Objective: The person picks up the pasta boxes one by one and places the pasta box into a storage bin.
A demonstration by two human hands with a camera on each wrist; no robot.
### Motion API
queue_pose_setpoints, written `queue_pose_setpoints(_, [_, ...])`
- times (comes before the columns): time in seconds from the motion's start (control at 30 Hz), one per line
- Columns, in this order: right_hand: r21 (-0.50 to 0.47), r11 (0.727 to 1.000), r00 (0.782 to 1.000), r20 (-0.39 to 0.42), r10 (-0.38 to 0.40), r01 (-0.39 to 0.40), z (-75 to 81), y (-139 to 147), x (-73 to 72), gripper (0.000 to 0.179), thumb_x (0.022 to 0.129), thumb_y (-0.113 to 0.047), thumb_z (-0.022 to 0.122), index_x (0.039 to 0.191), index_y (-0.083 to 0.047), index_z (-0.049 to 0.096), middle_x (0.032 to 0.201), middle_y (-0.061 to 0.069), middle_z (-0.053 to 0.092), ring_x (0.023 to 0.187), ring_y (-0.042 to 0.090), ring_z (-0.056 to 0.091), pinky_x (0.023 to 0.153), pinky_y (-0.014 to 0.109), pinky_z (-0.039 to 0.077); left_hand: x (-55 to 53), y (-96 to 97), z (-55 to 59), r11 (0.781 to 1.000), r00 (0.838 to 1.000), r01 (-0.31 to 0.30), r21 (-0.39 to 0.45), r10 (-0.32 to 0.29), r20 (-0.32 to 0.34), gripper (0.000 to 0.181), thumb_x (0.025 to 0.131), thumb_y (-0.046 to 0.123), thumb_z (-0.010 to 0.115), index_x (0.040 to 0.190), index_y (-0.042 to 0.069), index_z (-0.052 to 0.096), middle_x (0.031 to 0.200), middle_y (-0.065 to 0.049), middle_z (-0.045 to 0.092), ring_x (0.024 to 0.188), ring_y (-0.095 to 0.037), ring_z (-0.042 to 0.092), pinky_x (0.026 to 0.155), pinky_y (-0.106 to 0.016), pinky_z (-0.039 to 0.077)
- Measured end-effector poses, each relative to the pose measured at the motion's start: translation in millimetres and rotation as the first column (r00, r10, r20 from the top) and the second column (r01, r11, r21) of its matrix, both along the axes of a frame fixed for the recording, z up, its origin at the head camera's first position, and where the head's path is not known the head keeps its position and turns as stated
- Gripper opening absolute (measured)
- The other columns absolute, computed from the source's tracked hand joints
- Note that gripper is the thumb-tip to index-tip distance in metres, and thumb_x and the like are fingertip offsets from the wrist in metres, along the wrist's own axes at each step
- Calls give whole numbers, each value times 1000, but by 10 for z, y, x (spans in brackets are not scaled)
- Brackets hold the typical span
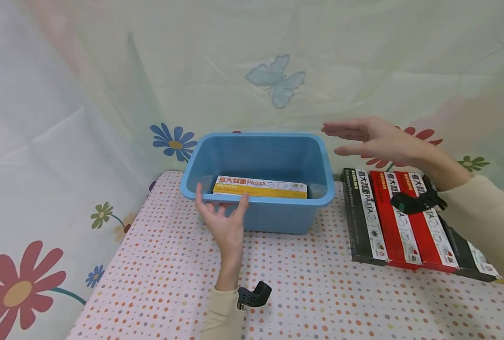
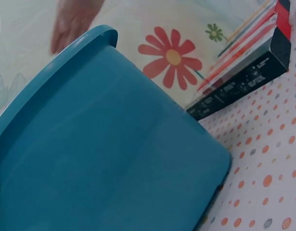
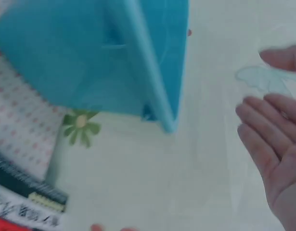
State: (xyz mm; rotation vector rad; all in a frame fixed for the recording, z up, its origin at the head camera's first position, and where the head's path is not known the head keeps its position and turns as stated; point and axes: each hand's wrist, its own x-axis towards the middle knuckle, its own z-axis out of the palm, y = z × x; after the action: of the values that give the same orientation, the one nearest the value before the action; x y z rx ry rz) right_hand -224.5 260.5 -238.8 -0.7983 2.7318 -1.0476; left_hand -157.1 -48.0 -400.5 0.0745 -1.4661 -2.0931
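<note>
A blue plastic bin [image 1: 277, 215] stands on the table, with a yellow and white pasta box [image 1: 260, 188] lying inside. My left hand [image 1: 224, 224] grips the bin's front rim near its left corner, some fingers curled beneath the lip and the thumb against it. The bin's outer wall [image 2: 104, 144] fills much of the left wrist view, where that hand is hidden. Up in the air, right of the bin, hovers my right hand [image 1: 375, 137]. Its fingers are stretched out toward the left, thumb apart, and nothing is in it. The right wrist view also shows this hand [image 3: 277, 134].
Right of the bin, several pasta boxes lie side by side: a black one [image 1: 358, 212], red ones [image 1: 392, 217], and another black one [image 1: 468, 257] partly under the right sleeve. A dotted cloth [image 1: 158, 274] covers the table. Behind hangs a flowered curtain [image 1: 218, 71].
</note>
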Motion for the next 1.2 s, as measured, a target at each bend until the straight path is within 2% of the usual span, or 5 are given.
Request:
queue_pose_setpoints(0.3, [-99,953,954,-62,-294,287,-566,489,533,62,101,-13,70,158,-11,47,141,-20,59,115,-20,51,85,2,45,-14,-111,4,1000,1000,-4,-8,4,-1,106,85,5,86,165,23,20,163,-12,26,109,-31,57,81,-31,63])
queue_pose_setpoints(0.57, [-121,908,916,30,-400,400,-1315,554,886,66,106,-22,63,163,-7,34,159,29,41,147,30,44,83,1,40,-20,-158,-18,1000,1000,-16,11,16,-9,104,86,3,85,165,20,19,164,-14,25,121,-33,57,86,-32,62])
queue_pose_setpoints(0.8, [-215,860,886,137,-443,463,-1874,429,1100,68,106,-16,64,161,4,30,158,35,38,146,11,46,88,-1,43,-44,-174,-12,1000,1000,-20,12,20,-23,104,85,4,85,165,20,20,163,-13,26,120,-35,57,84,-31,61])
queue_pose_setpoints(0.93, [-199,811,829,240,-505,551,-2012,311,1226,78,106,-17,64,164,5,17,163,35,28,148,51,29,94,-2,38,-34,-159,-13,1000,1000,-1,14,1,-14,105,85,3,85,165,20,19,161,-12,30,116,-32,56,84,-31,61])
queue_pose_setpoints(1.2, [-237,726,758,314,-572,646,-2080,139,1332,84,106,-14,63,165,3,6,168,32,18,153,50,19,103,6,34,-46,-138,-8,1000,999,-5,7,5,-34,104,85,3,85,165,18,20,158,-12,34,115,-33,57,84,-30,61])
